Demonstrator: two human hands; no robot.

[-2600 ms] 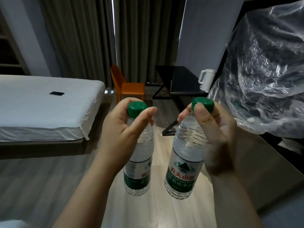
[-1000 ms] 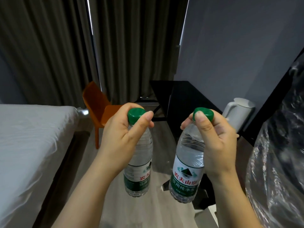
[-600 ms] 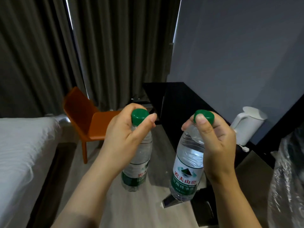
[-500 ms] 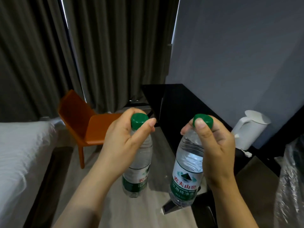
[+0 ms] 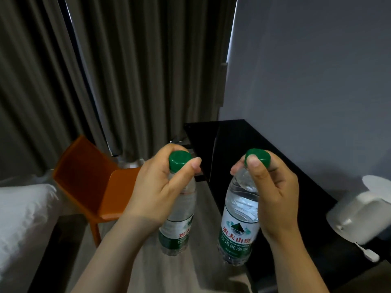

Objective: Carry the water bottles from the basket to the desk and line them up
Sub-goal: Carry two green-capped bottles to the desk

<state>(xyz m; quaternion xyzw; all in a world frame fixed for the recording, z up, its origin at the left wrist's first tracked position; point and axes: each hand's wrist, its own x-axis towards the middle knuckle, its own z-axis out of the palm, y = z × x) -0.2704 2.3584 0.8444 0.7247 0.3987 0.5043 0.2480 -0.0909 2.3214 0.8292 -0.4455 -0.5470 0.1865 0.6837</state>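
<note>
My left hand (image 5: 156,193) grips the left bottle (image 5: 179,227) at its neck, centre frame; my right hand (image 5: 273,195) grips the right bottle (image 5: 239,220) likewise. Both hang near upright, apart, the desk (image 5: 237,140) at centre right.

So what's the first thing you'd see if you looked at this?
Two clear plastic green-capped water bottles fill the middle, the left bottle gripped at its neck by the left hand, the right bottle by the right hand. Left of them stands an orange chair; a white kettle sits on the black desk at right.
</note>
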